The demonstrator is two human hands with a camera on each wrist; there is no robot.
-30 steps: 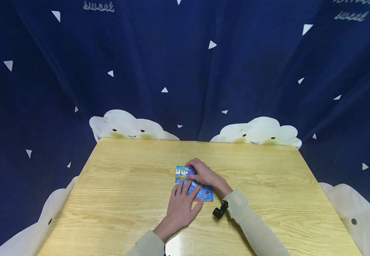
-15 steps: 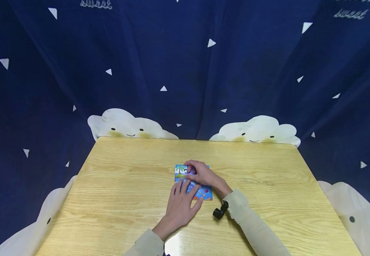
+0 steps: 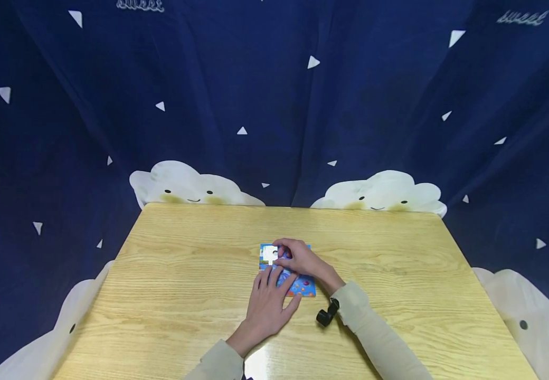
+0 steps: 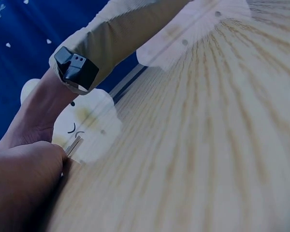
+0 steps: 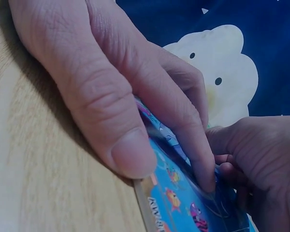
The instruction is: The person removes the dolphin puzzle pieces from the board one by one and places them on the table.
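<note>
A small jigsaw puzzle board [image 3: 305, 289] with a bright blue sea picture lies on the wooden table. My left hand [image 3: 268, 307] rests flat over its near left part, fingers spread, thumb at the near edge. The right wrist view has the left thumb [image 5: 133, 154] at the board's edge and a finger on the printed fish. My right hand [image 3: 302, 258] reaches over the far half, thumb and fingers bent to pinch the right side of a puzzle piece [image 3: 270, 254] at the far left corner. That piece looks plain white. The right fingertips are mostly hidden in the right wrist view.
The wooden table [image 3: 184, 264] extends around the board. A dark blue curtain [image 3: 236, 79] with white triangles and cloud shapes [image 3: 379, 190] hangs behind and at the sides. A black wrist camera [image 3: 327, 314] sits under the right cuff.
The far left piece showed a palm tree before and now shows as a white piece shape. Both hands stay nearly in place, and the head view has shifted slightly.
</note>
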